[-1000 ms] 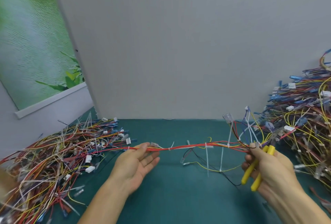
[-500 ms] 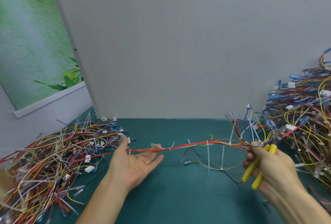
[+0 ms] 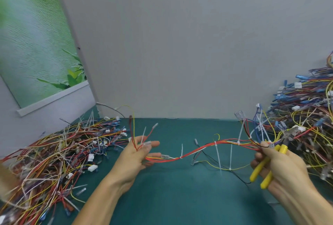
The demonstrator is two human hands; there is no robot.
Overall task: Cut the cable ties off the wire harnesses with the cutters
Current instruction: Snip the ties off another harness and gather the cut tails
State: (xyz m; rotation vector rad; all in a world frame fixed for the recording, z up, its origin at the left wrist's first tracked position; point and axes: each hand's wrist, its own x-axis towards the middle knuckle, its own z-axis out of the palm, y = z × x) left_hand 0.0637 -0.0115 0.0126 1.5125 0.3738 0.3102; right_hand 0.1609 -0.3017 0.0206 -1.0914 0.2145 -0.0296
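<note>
Grips the yellow-handled cutters (image 3: 260, 167) in the right hand (image 3: 285, 170) at 4 o'clock; also pinches one end of the wire harness (image 3: 198, 150) under the thumb. Cradles the other end across the left hand (image 3: 134, 156) at 7 o'clock, fingers nearly straight (pinch unclear). Sags between both, white cable ties (image 3: 217, 154) on, above the green mat (image 3: 171, 197).

A teal bench (image 3: 180, 197) meets a plain grey partition (image 3: 180, 44); left of the partition hangs a green leafy poster (image 3: 32, 41) on a pale wall (image 3: 45, 113).
</note>
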